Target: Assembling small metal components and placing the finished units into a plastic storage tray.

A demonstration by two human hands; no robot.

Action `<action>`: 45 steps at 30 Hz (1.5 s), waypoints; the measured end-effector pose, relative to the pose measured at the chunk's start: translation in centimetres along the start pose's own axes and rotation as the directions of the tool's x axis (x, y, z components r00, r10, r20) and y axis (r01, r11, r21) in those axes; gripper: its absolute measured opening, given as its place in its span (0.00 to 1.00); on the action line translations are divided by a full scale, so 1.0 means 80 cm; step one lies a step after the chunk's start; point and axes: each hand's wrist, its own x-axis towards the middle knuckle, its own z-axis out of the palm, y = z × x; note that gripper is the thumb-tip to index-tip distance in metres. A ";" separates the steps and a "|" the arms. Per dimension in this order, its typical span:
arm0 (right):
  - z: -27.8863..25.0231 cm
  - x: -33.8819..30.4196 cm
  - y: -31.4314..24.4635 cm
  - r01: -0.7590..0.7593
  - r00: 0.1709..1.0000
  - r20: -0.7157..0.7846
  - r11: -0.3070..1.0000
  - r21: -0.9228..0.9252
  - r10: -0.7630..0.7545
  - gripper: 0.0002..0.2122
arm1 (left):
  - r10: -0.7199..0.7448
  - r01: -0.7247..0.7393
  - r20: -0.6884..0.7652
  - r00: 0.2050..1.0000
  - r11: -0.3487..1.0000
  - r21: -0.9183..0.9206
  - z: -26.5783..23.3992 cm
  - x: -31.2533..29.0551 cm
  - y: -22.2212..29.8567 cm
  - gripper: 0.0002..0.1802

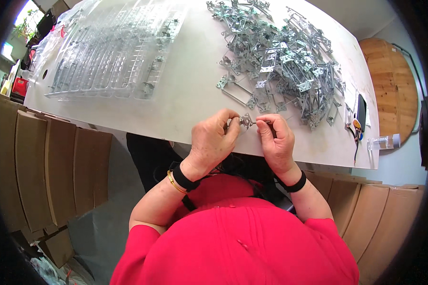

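Note:
Between my two hands, just above the table's near edge, is a small silvery metal bracket (246, 121) with a flat, cut-out end. My left hand (213, 136) pinches it from the left, thumb and fingers closed. From the other side my right hand (277, 141) is closed in a pinch on a thin part of the same piece; its fingertips cover most of that part. Beyond my hands, toward the right, spreads a big loose heap of similar metal brackets (280, 59) with rods. One bracket with a long rod (236, 91) lies at the heap's near left edge.
Clear plastic trays (109, 52) with long compartments lie at the table's far left, some metal parts inside. At the right edge are a dark phone-like object (361, 111) and a clear jar (384, 142). Cardboard boxes (40, 166) line the floor both sides of the white table (180, 95).

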 end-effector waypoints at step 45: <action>0.003 0.000 0.004 -0.005 0.999 0.049 0.997 0.079 0.001 0.03 | 0.151 -0.136 -0.037 0.988 0.954 0.269 -0.023 0.011 0.003 0.07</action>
